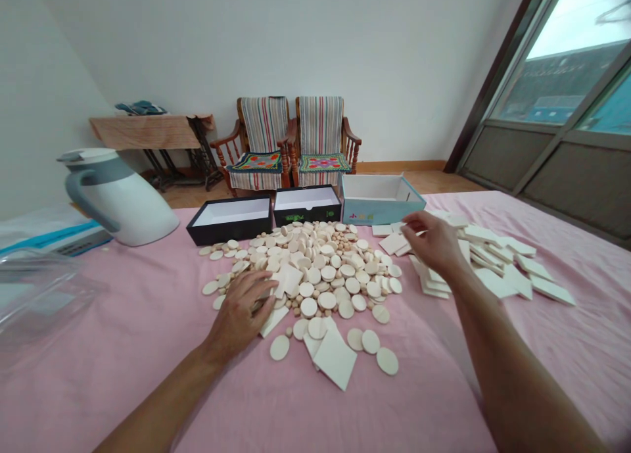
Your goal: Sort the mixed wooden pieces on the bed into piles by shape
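Observation:
My left hand (241, 308) is at the near left side of a big heap of pale wooden discs (327, 300). Its fingers are curled, with the thumb and fingertips at the edge of a square wooden tile (292, 279) that lies over the discs. Another square tile (274, 321) sticks out just below that thumb. My right hand (436, 242) hovers above loose square tiles (393, 243) right of the heap, its fingers bent and slightly apart, with nothing visible in them. Farther right spreads a pile of square tiles (495, 283). Small wooden beads (345, 241) are mixed among the discs.
Behind the heap stand two black boxes (229, 231) (308, 214) and a light-blue box (382, 211), all open-topped. A white jug (131, 203) and a clear plastic container (37, 302) are at left. Several discs and square tiles (336, 359) lie in front, on pink cloth (394, 413).

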Motion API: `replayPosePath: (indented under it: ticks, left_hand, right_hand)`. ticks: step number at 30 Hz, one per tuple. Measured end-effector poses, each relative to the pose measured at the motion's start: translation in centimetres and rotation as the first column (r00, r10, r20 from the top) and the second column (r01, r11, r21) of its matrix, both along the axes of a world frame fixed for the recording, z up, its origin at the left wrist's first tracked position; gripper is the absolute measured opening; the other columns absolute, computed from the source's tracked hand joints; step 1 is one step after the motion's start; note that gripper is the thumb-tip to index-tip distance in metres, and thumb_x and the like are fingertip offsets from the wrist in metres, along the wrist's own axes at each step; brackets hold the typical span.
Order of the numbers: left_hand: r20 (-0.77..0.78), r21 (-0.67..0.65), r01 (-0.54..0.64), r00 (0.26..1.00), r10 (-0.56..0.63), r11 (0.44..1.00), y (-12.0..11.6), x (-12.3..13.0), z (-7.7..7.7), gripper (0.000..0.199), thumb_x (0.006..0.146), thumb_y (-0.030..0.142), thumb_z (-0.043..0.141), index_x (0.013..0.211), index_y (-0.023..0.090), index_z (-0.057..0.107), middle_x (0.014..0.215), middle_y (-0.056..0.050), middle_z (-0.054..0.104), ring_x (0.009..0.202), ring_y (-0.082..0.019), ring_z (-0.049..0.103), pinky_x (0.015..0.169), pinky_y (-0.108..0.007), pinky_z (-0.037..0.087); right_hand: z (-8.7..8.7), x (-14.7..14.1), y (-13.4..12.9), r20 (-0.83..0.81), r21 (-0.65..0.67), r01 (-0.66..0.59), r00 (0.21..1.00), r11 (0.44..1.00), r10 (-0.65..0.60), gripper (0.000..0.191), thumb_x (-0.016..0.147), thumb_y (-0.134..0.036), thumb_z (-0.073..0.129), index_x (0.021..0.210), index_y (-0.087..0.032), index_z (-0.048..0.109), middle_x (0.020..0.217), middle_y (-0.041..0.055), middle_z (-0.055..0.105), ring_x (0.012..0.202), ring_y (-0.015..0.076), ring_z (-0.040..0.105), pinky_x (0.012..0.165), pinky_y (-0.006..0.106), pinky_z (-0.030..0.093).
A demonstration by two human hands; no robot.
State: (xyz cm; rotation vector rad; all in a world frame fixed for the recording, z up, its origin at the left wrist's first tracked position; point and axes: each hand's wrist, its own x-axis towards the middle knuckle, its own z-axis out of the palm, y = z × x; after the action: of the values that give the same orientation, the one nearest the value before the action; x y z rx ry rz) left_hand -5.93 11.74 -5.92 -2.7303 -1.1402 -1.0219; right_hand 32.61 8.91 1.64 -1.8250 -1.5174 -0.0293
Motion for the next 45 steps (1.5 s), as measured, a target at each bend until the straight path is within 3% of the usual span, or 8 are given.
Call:
replayPosePath:
  ticks: [3,5,11,24,29,35,40,45]
  left_hand:
    - [-0.006,-0.005,-0.005,1.0,0.005,1.0,-0.1,0.0,0.1,0.02,0.089,0.021,0.054,0.105,0.02,0.064,0.116,-0.009,0.06,0.114,-0.025,0.051,0.1,-0.044,0.041]
    - [-0.009,-0.01,-0.01,1.0,0.009,1.0,-0.1,0.1,0.2,0.019,0.089,0.021,0.053,0.105,0.02,0.064,0.116,-0.009,0.06,0.114,-0.024,0.051,0.1,-0.044,0.041]
    - [-0.005,0.0,0.0,1.0,0.0,1.0,0.0,0.3,0.2,0.02,0.089,0.02,0.053,0.106,0.02,0.064,0.116,-0.008,0.06,0.114,-0.023,0.051,0.1,-0.043,0.041]
    - [-0.008,-0.002,0.003,1.0,-0.003,1.0,0.0,0.2,0.2,0.019,0.089,0.021,0.053,0.105,0.02,0.064,0.117,-0.009,0.06,0.114,-0.025,0.052,0.102,-0.046,0.039]
    - [-0.009,0.008,0.003,1.0,-0.003,1.0,0.0,0.1,0.1,0.02,0.089,0.021,0.053,0.106,0.02,0.064,0.117,-0.009,0.06,0.114,-0.025,0.051,0.101,-0.046,0.04]
    - [-0.007,0.017,0.006,1.0,-0.006,1.0,0.1,0.0,-0.1,0.02,0.088,0.021,0.054,0.105,0.019,0.064,0.116,-0.009,0.061,0.114,-0.025,0.052,0.1,-0.046,0.042]
    - [-0.009,0.005,-0.001,1.0,0.001,1.0,0.0,0.0,0.0,0.02,0.089,0.021,0.054,0.106,0.02,0.064,0.117,-0.009,0.06,0.115,-0.025,0.051,0.101,-0.046,0.041]
    - [-0.011,-0.005,-0.008,1.0,0.008,1.0,-0.1,0.2,0.1,0.021,0.089,0.022,0.053,0.106,0.02,0.064,0.118,-0.009,0.06,0.116,-0.025,0.051,0.101,-0.046,0.04]
  right_hand:
    - [1.3,-6.8,-2.6,0.008,-0.366,-0.452,0.873,0.814,0.488,0.022,0.083,-0.039,0.054,0.085,-0.019,0.06,0.076,0.0047,0.066,0.067,0.0162,0.058,0.063,0.028,0.043]
    - [1.5,-10.8,-4.8,0.08,-0.555,-0.502,0.762,0.663,0.643,0.034,0.08,-0.051,0.059,0.084,-0.017,0.062,0.08,0.0082,0.067,0.072,0.0201,0.06,0.064,0.03,0.044]
    - [-0.2,-16.1,-8.5,0.288,-0.667,-0.387,0.654,0.637,0.699,0.049,0.076,-0.045,0.066,0.108,-0.008,0.059,0.1,0.0191,0.063,0.089,0.0327,0.059,0.074,0.045,0.047]
    - [-0.9,-14.0,-4.3,0.218,-0.416,-0.293,0.887,0.861,0.407,0.036,0.083,-0.043,0.055,0.105,-0.015,0.051,0.098,0.0124,0.064,0.089,0.025,0.059,0.072,0.034,0.045]
    - [-0.4,-5.4,-1.1,0.394,-0.226,0.141,0.918,0.964,-0.042,0.043,0.082,-0.045,0.054,0.112,-0.015,0.051,0.095,0.0153,0.065,0.095,0.0299,0.056,0.072,0.036,0.041]
    - [-1.2,2.8,0.4,0.492,-0.035,0.52,0.752,0.854,-0.438,0.049,0.078,-0.041,0.061,0.113,-0.008,0.054,0.108,0.0233,0.059,0.103,0.0377,0.048,0.076,0.043,0.038]
    - [-1.2,-2.7,0.0,0.313,0.042,0.003,0.949,0.999,-0.016,0.025,0.086,-0.032,0.055,0.104,-0.016,0.06,0.105,0.0141,0.059,0.096,0.0267,0.053,0.081,0.039,0.041]
    - [-1.4,-12.1,-2.7,0.286,-0.156,-0.56,0.763,0.814,0.58,0.017,0.088,-0.032,0.056,0.098,-0.019,0.061,0.094,0.0069,0.062,0.092,0.0217,0.052,0.082,0.036,0.04]
